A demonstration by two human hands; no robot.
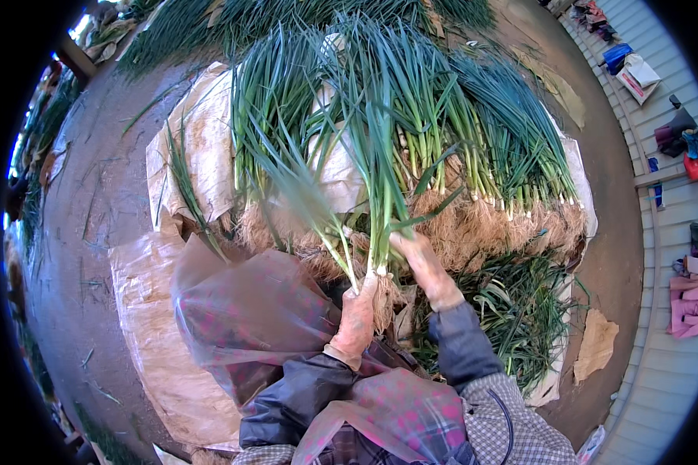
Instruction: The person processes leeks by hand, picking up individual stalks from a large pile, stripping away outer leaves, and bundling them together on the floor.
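Note:
My left hand is closed round the lower ends of a few green onions, their pale roots hanging beside it. The long leaves fan away from me, and some on the left are blurred. To the right of these stalks, my right hand is closed with its fingertips pinched on a loose green leaf. Beyond both hands lies a wide row of green onions, with bushy tan roots toward me. A thin translucent sheet with pink spots covers my lap.
Stripped leaves are heaped to my right. Pale woven sacking lies on the left under the row. More green onions lie at the far side. A corrugated wall with hung bags and cloths runs along the right.

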